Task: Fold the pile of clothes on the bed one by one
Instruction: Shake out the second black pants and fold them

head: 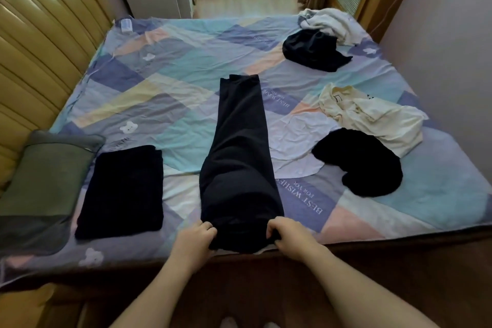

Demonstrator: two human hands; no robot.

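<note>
The fingers of the left hand [195, 238] curl into the near left corner of the dark trousers [239, 157], pinching the cloth there. The right hand [286, 237] does the same at the near right corner, its fingers bunched around a fold of the fabric. Between the two hands lies the near end of the trousers, at the edge of the bed [386, 224]. From the hands the garment runs straight away across the patchwork sheet, laid in one long narrow strip, its far end squared off near the middle of the bed.

Just left of the left hand lies a folded dark garment [122, 192], flat and rectangular, apart from the trousers. Further left, a grey-green pillow [42, 181] rests against the wooden headboard [40, 42].

Right of the right hand and further out sits a crumpled black garment [359, 165], touching a cream shirt [372, 117] beyond it. Well past these, near the far right corner, a second dark heap [314, 50] lies against a rumpled white garment [330, 24].
</note>
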